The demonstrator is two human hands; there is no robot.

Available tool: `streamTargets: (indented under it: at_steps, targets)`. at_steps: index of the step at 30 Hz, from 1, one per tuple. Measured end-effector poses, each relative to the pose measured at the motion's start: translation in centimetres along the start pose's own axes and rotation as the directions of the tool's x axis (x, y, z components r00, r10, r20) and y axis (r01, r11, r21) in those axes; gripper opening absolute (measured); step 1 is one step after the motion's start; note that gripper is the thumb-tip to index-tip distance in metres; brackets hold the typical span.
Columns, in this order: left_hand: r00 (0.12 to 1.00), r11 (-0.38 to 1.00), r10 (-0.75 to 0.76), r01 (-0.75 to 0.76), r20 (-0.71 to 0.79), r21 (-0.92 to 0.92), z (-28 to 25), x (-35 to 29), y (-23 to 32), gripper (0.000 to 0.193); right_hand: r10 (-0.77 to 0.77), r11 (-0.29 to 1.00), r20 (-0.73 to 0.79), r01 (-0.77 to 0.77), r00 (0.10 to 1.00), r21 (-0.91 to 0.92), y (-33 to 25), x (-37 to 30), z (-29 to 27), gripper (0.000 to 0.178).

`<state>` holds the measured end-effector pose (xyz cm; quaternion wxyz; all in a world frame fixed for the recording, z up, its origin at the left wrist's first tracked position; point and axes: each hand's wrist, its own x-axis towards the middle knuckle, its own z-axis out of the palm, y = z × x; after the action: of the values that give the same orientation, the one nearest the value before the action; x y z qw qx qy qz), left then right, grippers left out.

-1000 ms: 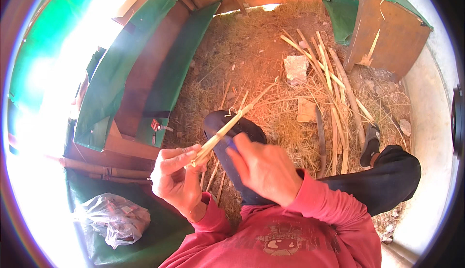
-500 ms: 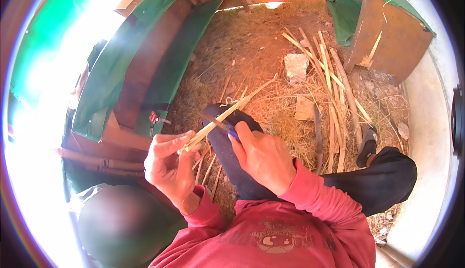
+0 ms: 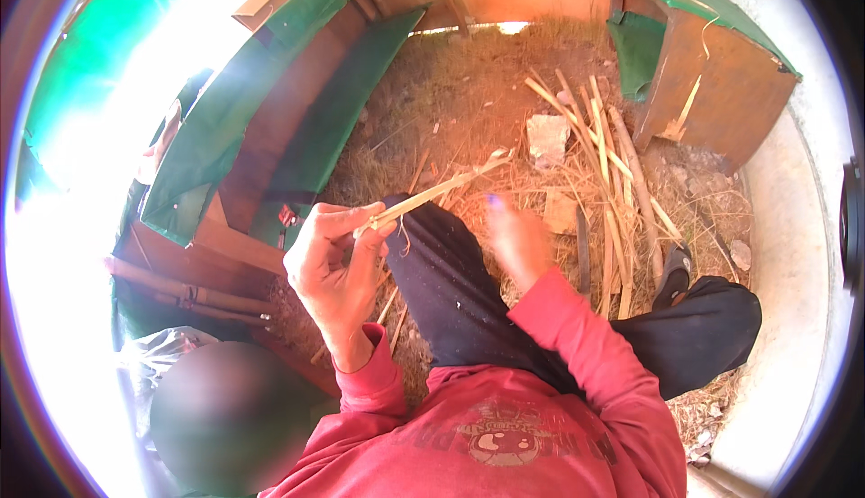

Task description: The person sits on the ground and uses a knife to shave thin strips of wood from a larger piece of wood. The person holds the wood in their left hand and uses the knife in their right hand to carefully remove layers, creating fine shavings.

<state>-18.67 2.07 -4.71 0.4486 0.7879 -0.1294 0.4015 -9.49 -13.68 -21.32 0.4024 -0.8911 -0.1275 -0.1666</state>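
My left hand (image 3: 332,259) pinches the near end of a pale split bamboo strip (image 3: 443,189) between thumb and fingers. The strip slants up and away to the right above my left knee, and a thin curled shaving hangs beside my fingertips. To the right of the strip, apart from it, my right hand (image 3: 521,239) is smeared by motion. A blue knife handle (image 3: 494,200) shows at its top; the blade cannot be made out.
Several bamboo strips and sticks (image 3: 613,169) lie on the straw-strewn ground ahead, beside a pale stone block (image 3: 548,140). Green-covered wooden boards (image 3: 347,106) stand on the left, and a brown board (image 3: 721,93) at the far right. A blurred round dark shape (image 3: 230,417) is at lower left.
My right hand and the knife have moved off the bamboo strip to the right. The left hand has shifted slightly right, and the strip now lies at a flatter slant.
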Motion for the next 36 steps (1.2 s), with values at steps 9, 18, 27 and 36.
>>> streamTargets:
  at_steps: [9, 18, 27, 36]
  targets:
    - [1.000, 0.997, 0.031, -0.030, 0.001, -0.076, 0.1, 0.3, -1.5, 0.020, -0.140, 0.953, 0.043, 0.123, 0.989, 0.276, -7.5, 1.0, -6.8, 0.023]
    - [0.998, 0.996, 0.063, -0.063, -0.010, -0.067, 0.6, 0.1, -1.1, 0.019, -0.134, 0.973, 0.024, 0.127, 0.991, 0.193, -6.1, 0.6, -3.8, 0.016]
    - [0.998, 0.998, 0.052, -0.054, -0.035, -0.037, 1.2, -0.3, -0.9, 0.019, -0.077, 0.997, 0.015, 0.077, 0.997, 0.008, -3.2, 1.6, -2.1, 0.021]
    - [0.997, 0.996, 0.070, -0.071, -0.013, -0.061, 1.6, -0.1, -0.5, 0.018, -0.031, 0.997, 0.002, 0.031, 1.000, -0.070, -0.7, 2.1, -0.9, 0.019]
